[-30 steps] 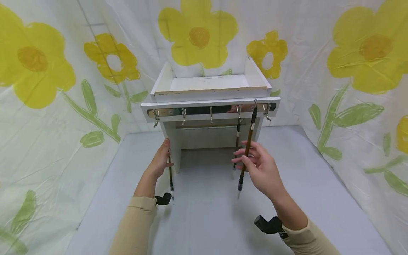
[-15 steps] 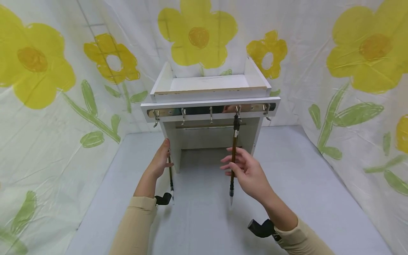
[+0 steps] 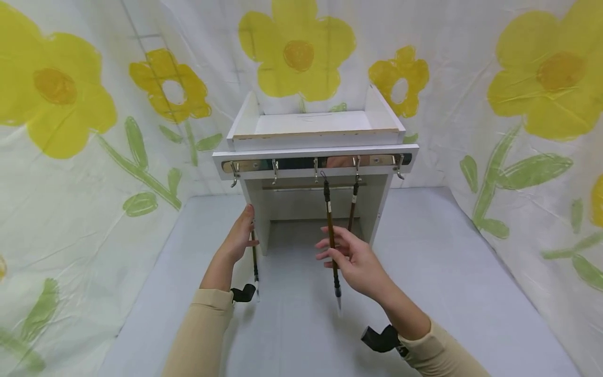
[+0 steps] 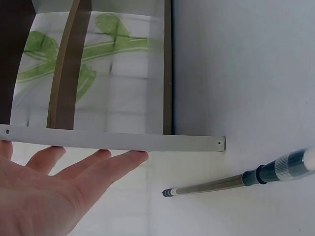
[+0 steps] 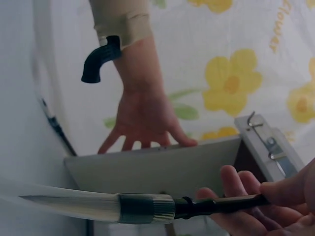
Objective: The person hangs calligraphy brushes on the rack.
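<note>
My right hand (image 3: 355, 262) pinches the handle of a brown calligraphy brush (image 3: 331, 225) between thumb and fingers. The brush stands nearly upright, its white bristles pointing down and its cord loop just below and right of the middle hook (image 3: 316, 170). In the right wrist view the bristles (image 5: 74, 206) come close to the camera. Straight fingers of my left hand (image 3: 235, 238) rest against the side panel of a white shelf unit (image 3: 311, 140). A second brush (image 3: 354, 204) hangs from the hook to the right, partly behind my right hand. Beside my left hand is a third brush (image 3: 255, 262).
A shiny rail (image 3: 292, 164) with several hooks runs along the shelf's front. The unit stands on a pale grey-covered table (image 3: 292, 330), with a flower-patterned curtain (image 3: 221, 68) around it. Black camera mounts (image 3: 381, 339) sit on both wrists.
My right hand has carried the brush leftward and slightly down, from between the two right-hand hooks, past the hanging brush, to near the middle hook. The left hand stays at the panel.
</note>
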`<state>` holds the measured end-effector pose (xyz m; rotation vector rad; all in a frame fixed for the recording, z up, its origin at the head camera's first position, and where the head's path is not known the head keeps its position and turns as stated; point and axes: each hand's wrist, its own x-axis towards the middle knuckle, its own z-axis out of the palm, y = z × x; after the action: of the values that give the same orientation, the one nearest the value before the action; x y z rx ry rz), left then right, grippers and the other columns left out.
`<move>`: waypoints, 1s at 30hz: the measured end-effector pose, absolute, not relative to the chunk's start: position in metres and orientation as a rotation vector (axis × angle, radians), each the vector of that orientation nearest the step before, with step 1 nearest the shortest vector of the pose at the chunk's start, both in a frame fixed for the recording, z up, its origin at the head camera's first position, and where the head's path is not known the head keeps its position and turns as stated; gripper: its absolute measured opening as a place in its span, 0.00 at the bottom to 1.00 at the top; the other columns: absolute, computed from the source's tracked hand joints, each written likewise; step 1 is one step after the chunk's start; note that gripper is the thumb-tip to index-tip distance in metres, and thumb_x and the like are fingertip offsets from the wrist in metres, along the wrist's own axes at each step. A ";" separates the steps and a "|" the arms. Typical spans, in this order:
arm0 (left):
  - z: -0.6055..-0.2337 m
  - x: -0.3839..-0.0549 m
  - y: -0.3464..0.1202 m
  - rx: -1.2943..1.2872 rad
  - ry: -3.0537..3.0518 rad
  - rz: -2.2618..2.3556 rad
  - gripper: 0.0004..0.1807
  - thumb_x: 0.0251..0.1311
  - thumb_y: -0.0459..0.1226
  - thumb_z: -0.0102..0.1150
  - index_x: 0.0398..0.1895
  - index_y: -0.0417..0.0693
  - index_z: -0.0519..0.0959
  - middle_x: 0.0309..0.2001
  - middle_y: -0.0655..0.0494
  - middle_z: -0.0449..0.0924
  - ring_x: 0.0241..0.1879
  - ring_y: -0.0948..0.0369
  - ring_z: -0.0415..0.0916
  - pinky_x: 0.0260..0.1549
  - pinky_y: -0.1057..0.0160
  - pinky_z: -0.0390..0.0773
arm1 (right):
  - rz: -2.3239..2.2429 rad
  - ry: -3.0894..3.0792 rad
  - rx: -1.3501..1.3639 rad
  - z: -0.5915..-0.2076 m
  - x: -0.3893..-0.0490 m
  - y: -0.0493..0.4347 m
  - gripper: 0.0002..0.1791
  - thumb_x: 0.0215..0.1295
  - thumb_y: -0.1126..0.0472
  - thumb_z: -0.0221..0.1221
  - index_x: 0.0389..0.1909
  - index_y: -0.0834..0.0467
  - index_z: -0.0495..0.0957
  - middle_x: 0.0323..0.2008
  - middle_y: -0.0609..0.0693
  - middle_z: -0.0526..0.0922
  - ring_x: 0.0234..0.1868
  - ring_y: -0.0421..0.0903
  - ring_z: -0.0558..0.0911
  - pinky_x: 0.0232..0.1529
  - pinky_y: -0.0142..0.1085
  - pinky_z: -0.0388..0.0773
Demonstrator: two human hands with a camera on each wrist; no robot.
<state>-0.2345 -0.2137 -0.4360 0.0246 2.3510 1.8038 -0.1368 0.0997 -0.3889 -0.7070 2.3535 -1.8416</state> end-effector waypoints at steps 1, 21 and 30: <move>-0.437 -0.235 -0.213 0.028 2.348 1.801 0.48 0.70 0.70 0.19 0.83 0.53 0.32 0.82 0.46 0.28 0.79 0.36 0.39 0.63 0.35 0.71 | -1.835 2.348 -0.705 -0.390 -0.137 0.099 0.23 0.75 0.70 0.54 0.66 0.51 0.70 0.51 0.54 0.84 0.48 0.48 0.88 0.45 0.38 0.87; -0.405 -0.220 -0.208 0.045 2.299 1.788 0.41 0.77 0.60 0.18 0.82 0.47 0.30 0.82 0.43 0.27 0.79 0.36 0.37 0.64 0.35 0.68 | -1.769 2.333 -0.727 -0.390 -0.140 0.095 0.22 0.75 0.69 0.55 0.67 0.52 0.70 0.49 0.54 0.84 0.45 0.48 0.88 0.42 0.36 0.87; -0.407 -0.221 -0.208 0.041 2.289 1.792 0.41 0.77 0.61 0.19 0.82 0.48 0.30 0.82 0.44 0.27 0.79 0.36 0.36 0.64 0.35 0.69 | -1.784 2.325 -0.707 -0.387 -0.138 0.095 0.22 0.74 0.68 0.56 0.66 0.53 0.71 0.48 0.54 0.84 0.44 0.52 0.88 0.41 0.36 0.88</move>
<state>-0.2211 -0.2081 -0.4072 0.0413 2.2893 1.7918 -0.1383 0.0953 -0.3868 -0.7071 2.3247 -1.7841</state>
